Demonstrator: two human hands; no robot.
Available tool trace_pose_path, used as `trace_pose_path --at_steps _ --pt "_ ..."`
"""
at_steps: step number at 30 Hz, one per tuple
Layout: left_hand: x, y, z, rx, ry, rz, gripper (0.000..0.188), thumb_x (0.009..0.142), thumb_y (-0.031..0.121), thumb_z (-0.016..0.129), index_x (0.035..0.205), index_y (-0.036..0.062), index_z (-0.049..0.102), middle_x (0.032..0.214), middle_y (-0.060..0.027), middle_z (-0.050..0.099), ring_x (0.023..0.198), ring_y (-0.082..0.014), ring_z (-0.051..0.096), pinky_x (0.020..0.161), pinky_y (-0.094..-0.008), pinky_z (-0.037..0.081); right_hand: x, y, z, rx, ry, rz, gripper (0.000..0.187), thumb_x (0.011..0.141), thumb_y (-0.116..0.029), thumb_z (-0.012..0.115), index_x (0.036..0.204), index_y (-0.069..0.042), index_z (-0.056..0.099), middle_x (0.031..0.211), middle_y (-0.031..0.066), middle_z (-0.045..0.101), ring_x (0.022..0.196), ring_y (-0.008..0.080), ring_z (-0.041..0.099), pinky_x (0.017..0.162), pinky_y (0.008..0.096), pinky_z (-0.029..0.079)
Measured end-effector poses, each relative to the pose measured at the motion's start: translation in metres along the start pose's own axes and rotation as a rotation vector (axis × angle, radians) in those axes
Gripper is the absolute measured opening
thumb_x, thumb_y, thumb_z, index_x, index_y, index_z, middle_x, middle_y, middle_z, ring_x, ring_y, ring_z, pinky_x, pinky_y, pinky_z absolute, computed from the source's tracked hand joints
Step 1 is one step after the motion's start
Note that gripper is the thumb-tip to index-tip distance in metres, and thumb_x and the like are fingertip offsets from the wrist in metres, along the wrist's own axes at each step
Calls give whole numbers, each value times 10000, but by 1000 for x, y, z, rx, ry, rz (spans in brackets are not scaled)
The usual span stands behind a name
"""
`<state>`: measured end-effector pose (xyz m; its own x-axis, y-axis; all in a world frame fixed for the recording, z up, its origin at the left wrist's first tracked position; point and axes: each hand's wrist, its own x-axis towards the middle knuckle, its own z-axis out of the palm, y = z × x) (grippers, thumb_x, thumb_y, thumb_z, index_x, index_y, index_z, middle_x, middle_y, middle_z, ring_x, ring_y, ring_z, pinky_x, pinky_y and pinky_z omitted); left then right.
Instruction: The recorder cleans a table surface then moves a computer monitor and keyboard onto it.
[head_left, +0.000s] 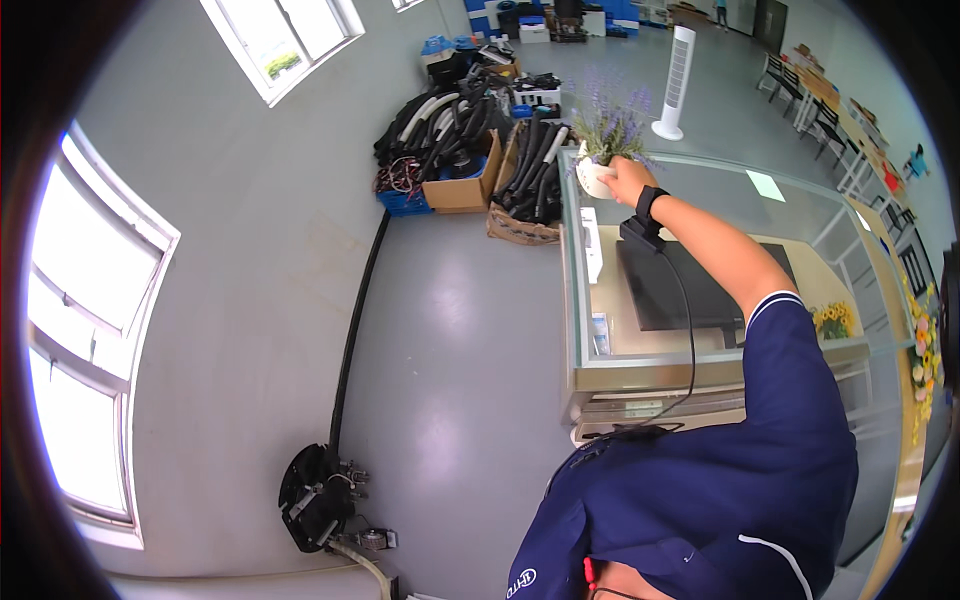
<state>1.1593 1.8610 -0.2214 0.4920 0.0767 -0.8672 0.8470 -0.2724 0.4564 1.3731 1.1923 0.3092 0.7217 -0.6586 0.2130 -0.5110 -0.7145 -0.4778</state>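
Note:
My right hand [630,182] is closed on a white flowerpot [594,178] with purple lavender-like flowers [612,128] standing up from it. The pot is at the far left corner of a glass-topped display case [690,170]; I cannot tell whether its base touches the glass. A black band and a small black device [642,234] sit at my right wrist, and a black cable [691,330] runs from the device back towards my body. My left hand is outside the picture.
Inside the case lies a dark flat panel [665,290]. Beyond it stands a white tower fan [677,85]. Boxes of black hoses [535,170] stand left of the case. Black equipment [318,495] lies by the wall. Yellow flowers [830,320] are at the right.

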Motion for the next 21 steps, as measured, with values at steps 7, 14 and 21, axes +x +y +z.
trace_pose_path --at_steps 7,14,21 --pt "-19 1 1 -14 28 -5 358 830 156 469 1115 -44 387 1034 -185 546 907 -321 575 647 -416 506 8 -3 34 -131 46 -37 292 783 -276 571 830 10 533 643 130 604 593 272 601 588 377 460" --pt "-26 9 -6 -2 30 6 357 829 157 469 1115 -41 388 1035 -182 547 911 -321 574 650 -416 504 2 -8 36 -173 66 4 303 765 -290 581 838 1 538 823 196 602 813 355 571 706 438 435" --pt "-25 34 -22 55 -1 51 357 827 158 469 1114 -39 389 1037 -180 547 915 -321 573 652 -415 502 0 -2 36 -142 69 -23 326 752 -280 589 934 -17 524 816 194 609 775 354 580 689 432 443"
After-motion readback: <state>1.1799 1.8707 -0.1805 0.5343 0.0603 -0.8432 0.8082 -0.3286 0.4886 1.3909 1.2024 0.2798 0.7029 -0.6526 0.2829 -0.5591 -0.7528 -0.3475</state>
